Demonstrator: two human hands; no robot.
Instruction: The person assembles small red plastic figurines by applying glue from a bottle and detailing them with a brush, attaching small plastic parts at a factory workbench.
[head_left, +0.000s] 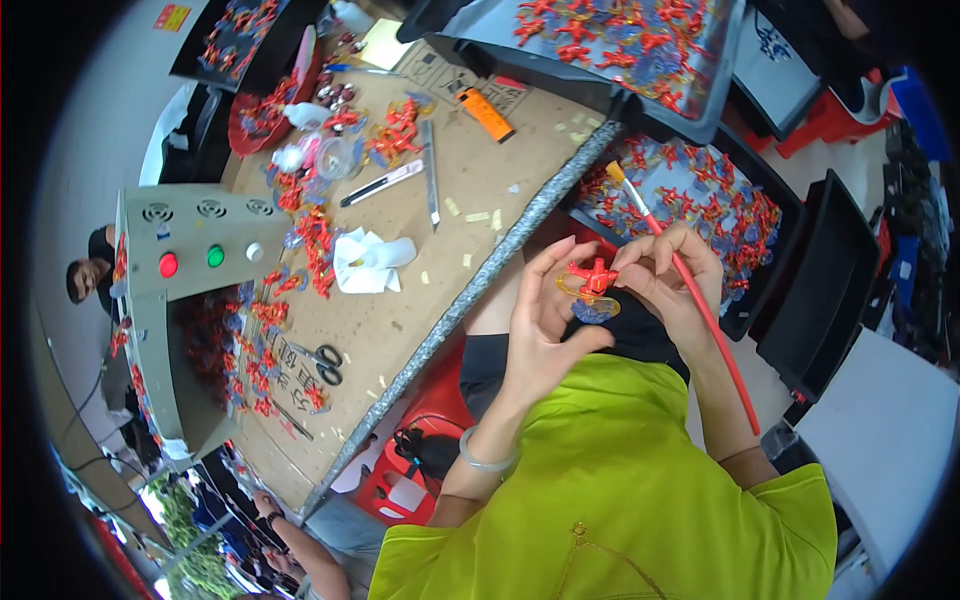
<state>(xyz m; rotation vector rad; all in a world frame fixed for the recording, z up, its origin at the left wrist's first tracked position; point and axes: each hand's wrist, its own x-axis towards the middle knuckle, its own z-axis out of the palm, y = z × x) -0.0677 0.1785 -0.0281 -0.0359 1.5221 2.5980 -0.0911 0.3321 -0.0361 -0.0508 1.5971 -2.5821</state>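
Note:
In front of my chest is a small red toy figure [597, 275] with a translucent yellow part and a blue-purple base. My left hand [540, 325] curves round the figure from the left, its fingers against the yellow part and its thumb stretched out below. The thumb and forefinger of my right hand [675, 275] pinch the figure's right side. That same hand also grips a paintbrush [708, 310] with a red handle, its tan bristles pointing up and away.
A worktable [400, 320] at left carries scissors [328, 365], a white bottle [388, 253] on tissue, an orange box cutter [485, 114], a steel ruler [430, 175] and scattered figures. A grey machine [200, 250] stands on it. Black trays [780, 200] of figures lie beyond my hands. Other people work nearby.

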